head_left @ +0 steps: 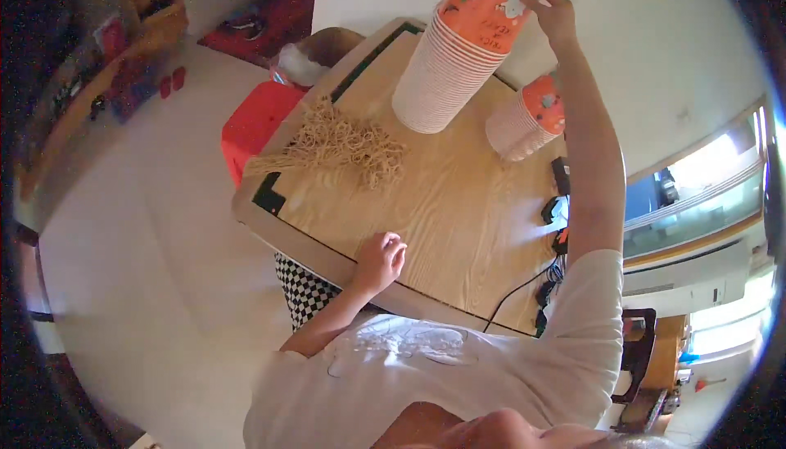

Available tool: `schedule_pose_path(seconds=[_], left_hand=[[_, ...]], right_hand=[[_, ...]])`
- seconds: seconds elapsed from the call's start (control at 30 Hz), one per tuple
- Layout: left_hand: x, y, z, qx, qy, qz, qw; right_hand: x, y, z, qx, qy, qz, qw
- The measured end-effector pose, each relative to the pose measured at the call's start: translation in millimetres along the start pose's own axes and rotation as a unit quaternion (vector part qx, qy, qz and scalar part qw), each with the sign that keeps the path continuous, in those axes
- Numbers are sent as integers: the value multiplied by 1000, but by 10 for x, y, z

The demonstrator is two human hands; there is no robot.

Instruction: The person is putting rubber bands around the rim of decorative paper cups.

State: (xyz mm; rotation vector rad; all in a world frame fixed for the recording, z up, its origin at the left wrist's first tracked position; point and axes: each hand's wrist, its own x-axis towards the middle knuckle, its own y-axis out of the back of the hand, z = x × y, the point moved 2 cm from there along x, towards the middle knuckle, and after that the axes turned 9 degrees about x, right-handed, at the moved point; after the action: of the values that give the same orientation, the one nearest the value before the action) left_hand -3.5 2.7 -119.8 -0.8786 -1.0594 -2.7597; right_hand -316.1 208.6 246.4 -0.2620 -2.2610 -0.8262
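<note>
A tall stack of nested paper buckets (449,72) stands on the far part of the wooden table (467,203). Pale rims make up its lower part; an orange printed bucket (485,13) shows higher up, and the top runs out of the picture. My right hand (553,13) reaches up with its fingers pinched at the edge of that orange bucket. At the near table edge rests my left hand (381,264), its fingers loosely curled and nothing showing in them. A tangled heap of tan twine (344,144) lies left of the stack.
A shorter bucket stack (526,121) lies tilted to the right, near my right forearm. Black devices and a cable (517,289) run along the right table edge. A red stool (260,121) and a box with a white bag (315,56) stand beyond the left edge.
</note>
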Motion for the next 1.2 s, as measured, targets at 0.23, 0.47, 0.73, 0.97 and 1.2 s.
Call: schedule_pose_path(seconds=[0.23, 0.47, 0.73, 0.97, 1.2], left_hand=[[10, -60, -26, -12, -17, 5, 1000], [-41, -67, -46, -3, -4, 13, 1000], [21, -15, 9, 2, -21, -5, 1000], [301, 230, 97, -223, 149, -42, 962], [657, 723, 604, -498, 118, 47, 858]], right_hand=[[119, 197, -148, 22, 40, -48, 998], [179, 266, -322, -56, 69, -60, 994], [324, 825, -435, 61, 91, -43, 993], [-1238, 1215, -1327, -55, 175, 75, 980], [-2979, 498, -780, 231, -145, 0, 962]])
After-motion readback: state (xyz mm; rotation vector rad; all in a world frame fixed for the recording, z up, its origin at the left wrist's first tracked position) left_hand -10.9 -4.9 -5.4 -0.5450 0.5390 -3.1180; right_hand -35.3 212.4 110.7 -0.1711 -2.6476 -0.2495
